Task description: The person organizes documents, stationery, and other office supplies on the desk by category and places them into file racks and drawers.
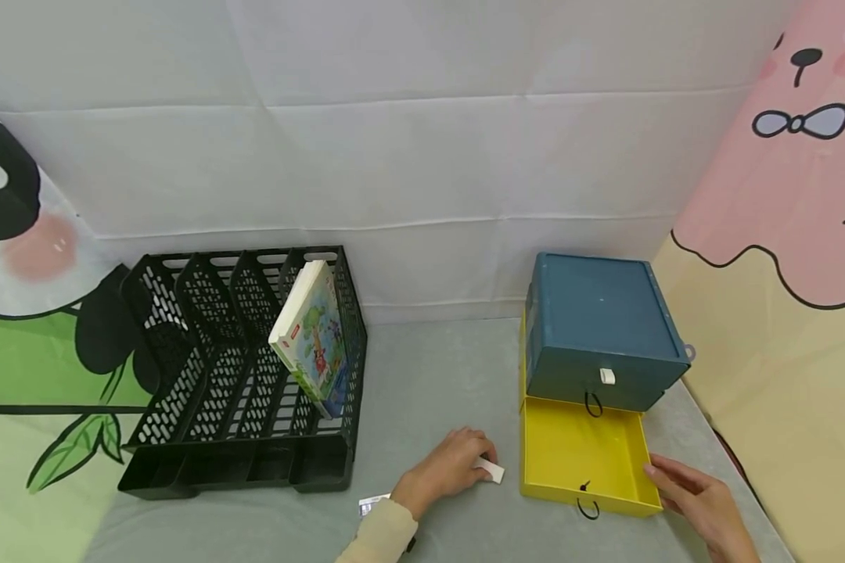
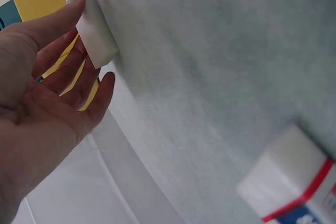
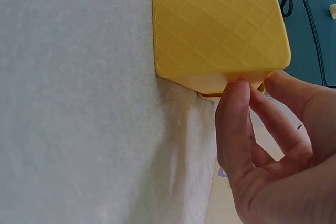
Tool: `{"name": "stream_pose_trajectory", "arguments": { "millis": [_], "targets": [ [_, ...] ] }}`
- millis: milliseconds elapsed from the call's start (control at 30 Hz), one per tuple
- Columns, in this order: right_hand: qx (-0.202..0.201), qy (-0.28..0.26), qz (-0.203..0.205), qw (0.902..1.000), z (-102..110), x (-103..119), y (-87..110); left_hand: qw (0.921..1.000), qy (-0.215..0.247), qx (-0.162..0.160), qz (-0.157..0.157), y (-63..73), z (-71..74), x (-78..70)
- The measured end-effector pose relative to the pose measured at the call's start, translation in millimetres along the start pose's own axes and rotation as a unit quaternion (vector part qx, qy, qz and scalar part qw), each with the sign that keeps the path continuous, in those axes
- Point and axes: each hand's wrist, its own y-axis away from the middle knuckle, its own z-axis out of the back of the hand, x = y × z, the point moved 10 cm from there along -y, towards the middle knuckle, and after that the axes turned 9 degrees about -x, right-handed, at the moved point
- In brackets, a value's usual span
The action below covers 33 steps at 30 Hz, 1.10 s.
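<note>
Left of the yellow drawer (image 1: 570, 442), my left hand (image 1: 454, 463) pinches a white eraser (image 1: 491, 471) low over the table. In the left wrist view, the thumb lies on one face of this plain white block (image 2: 94, 27), with the fingers behind it. My right hand (image 1: 700, 500) grips the front right part of the pulled-out drawer, thumb at its rim. The right wrist view has the fingertips at the drawer's yellow wall (image 3: 223, 24). Above the drawer sits a blue drawer box (image 1: 598, 313) with a white pull tab and a black loop.
Another eraser (image 2: 286, 174) with a red, white and blue sleeve lies near my left wrist. On the left stands a black slotted file rack (image 1: 242, 375) holding a picture book (image 1: 317, 336). White cloth (image 1: 422, 172) hangs behind the grey table (image 1: 436, 375).
</note>
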Motion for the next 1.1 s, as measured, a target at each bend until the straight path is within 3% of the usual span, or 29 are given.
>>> {"name": "stream_pose_trajectory", "arguments": {
  "millis": [233,367,500,700,933,1100],
  "targets": [
    [-0.002,-0.002,0.001,1.0000,0,-2,-0.7,0.9999,-0.010,-0.003,0.000,2.0,8.1,-6.6],
    [-0.001,0.001,0.002,1.0000,-1,-1,-2.1,0.9993,-0.015,-0.011,0.032,2.9,18.6,-5.7],
    [0.002,0.001,0.008,1.0000,0,0,-3.2,0.9973,0.020,-0.041,0.057,-0.4,33.9,-7.4],
    [0.001,-0.004,0.011,0.9999,1,1,-3.7,0.9935,0.074,-0.073,0.047,-10.2,51.9,-18.9],
    [-0.001,-0.002,0.012,0.9999,1,0,-3.6,0.9878,0.137,-0.068,0.031,-23.2,58.6,-39.3],
    [0.000,-0.004,0.009,1.0000,1,0,-2.2,0.9860,0.152,-0.066,0.020,-35.1,57.7,-53.3]
  ]
}}
